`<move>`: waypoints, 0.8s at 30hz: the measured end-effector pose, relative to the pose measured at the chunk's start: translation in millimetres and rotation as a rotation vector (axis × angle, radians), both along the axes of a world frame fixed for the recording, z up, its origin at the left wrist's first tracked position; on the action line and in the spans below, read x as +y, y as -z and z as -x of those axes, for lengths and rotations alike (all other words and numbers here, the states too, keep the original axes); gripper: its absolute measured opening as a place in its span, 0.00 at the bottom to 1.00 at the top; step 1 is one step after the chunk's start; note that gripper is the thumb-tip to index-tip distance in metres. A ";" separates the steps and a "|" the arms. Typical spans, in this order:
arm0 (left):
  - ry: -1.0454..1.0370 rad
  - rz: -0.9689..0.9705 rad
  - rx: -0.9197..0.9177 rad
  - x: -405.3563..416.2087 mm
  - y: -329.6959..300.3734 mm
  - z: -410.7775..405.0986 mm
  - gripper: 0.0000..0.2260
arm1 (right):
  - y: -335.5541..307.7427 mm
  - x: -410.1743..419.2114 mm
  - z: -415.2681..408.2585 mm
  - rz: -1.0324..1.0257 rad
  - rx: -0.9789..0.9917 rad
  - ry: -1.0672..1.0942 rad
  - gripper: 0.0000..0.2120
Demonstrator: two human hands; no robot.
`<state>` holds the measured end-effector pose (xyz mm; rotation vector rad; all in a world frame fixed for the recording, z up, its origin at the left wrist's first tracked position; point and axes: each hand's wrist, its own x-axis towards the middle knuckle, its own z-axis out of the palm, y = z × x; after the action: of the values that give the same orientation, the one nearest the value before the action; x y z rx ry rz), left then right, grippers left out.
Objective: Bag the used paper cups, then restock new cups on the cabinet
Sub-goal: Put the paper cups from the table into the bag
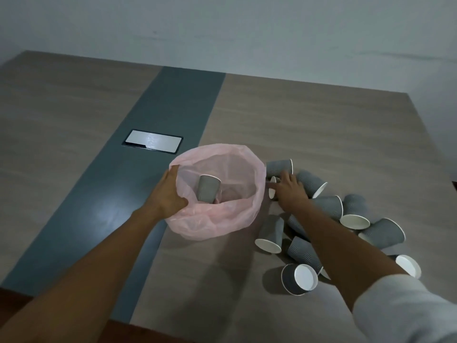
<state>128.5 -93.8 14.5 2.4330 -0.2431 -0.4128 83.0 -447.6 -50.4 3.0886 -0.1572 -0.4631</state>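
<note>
A pink plastic bag (237, 219) sits open on the table, mouth up. One grey paper cup (208, 191) lies inside it. My left hand (168, 194) grips the bag's left rim. Several grey cups with white insides lie scattered to the right of the bag, such as one on its side (270, 233) and one nearer me (299, 278). My right hand (289, 191) reaches among them, its fingers curled round a small cup (272, 186) beside the bag.
The table (321, 125) is wood-toned with a dark grey strip (173, 107) down its middle. A metal cable hatch (152, 141) is set in the strip behind the bag. A pale wall stands beyond the far edge.
</note>
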 end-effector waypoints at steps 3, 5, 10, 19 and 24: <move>-0.001 0.020 0.007 -3.5 -0.5 0.8 0.47 | 0.7 -3.2 1.3 0.090 -0.087 -0.050 0.17; -0.009 0.038 0.012 -6.3 -1.3 1.6 0.47 | -10.5 -3.2 1.5 0.044 -0.216 -0.012 0.15; -0.035 0.070 0.014 -18.4 -4.0 12.3 0.46 | -67.3 19.3 1.5 -0.656 -1.093 0.188 0.12; -0.083 0.174 0.014 -34.5 -4.9 20.6 0.43 | -19.2 94.9 3.9 -0.636 -0.255 0.025 0.16; -0.098 0.166 0.014 -40.2 5.9 21.6 0.45 | -32.5 60.9 -11.6 -0.678 -0.688 0.254 0.18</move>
<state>106.9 -134.0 8.5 2.2683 -0.1452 -0.3514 94.6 -386.7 -17.9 3.7530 -0.4877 0.7352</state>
